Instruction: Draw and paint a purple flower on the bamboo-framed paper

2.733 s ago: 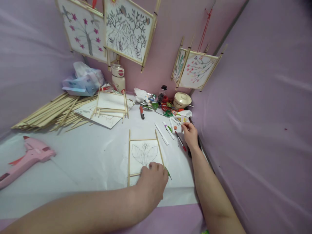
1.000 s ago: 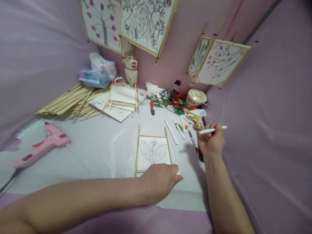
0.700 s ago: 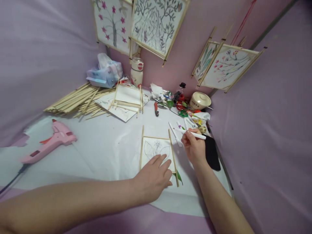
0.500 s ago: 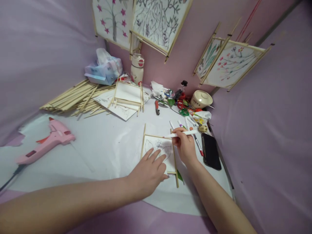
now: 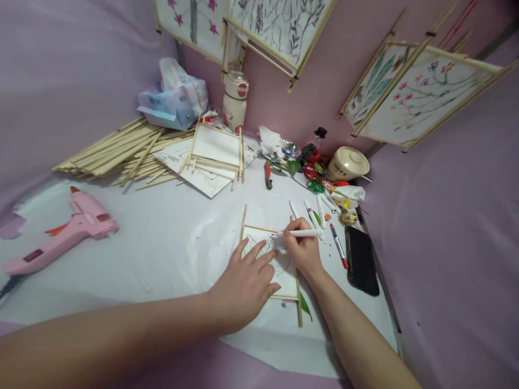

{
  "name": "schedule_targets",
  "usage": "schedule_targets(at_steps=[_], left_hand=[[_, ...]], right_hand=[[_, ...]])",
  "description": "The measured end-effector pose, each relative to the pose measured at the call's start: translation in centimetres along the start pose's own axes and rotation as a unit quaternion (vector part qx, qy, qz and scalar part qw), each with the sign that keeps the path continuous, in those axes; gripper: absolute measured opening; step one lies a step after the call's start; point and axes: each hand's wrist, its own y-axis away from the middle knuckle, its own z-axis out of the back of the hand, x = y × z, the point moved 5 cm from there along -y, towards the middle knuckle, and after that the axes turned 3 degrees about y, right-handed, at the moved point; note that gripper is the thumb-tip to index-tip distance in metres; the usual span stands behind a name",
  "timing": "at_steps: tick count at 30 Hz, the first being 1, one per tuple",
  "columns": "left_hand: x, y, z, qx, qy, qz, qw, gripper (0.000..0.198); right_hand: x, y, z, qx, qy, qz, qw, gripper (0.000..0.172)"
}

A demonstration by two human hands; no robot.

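A small sheet of white paper with line drawings lies on the table inside a frame of thin wooden sticks. My left hand rests over its left part with fingers spread, covering some of the drawing. In my right hand is a white marker pen, gripped between thumb and fingers. Its tip is at the upper middle of the paper, just beyond my left fingertips; whether it touches the paper, I cannot tell. A green leaf sticks out from under the frame's lower right corner.
At left lies a pink glue gun. Behind are a stack of sticks, a tissue box and a bottle. Rightward are several markers, a black phone and a lidded bowl. Framed pictures hang above.
My right hand has moved down and inward, bringing the marker tip from the frame's top edge onto the drawing area. My left hand stays spread on the paper. The camera view has shifted slightly.
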Motion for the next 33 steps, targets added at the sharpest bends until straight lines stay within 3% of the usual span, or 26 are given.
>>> schedule_targets(at_steps=[26, 33], left_hand=[[0.02, 0.17, -0.36, -0.017, 0.004, -0.002, 1.000, 0.031], [0.12, 0.23, -0.72, -0.048, -0.009, -0.018, 0.999, 0.030]], right_hand=[[-0.30, 0.23, -0.77, 0.028, 0.036, -0.005, 0.999, 0.013], [-0.36, 0.28, -0.75, 0.027, 0.033, 0.001, 0.999, 0.013]])
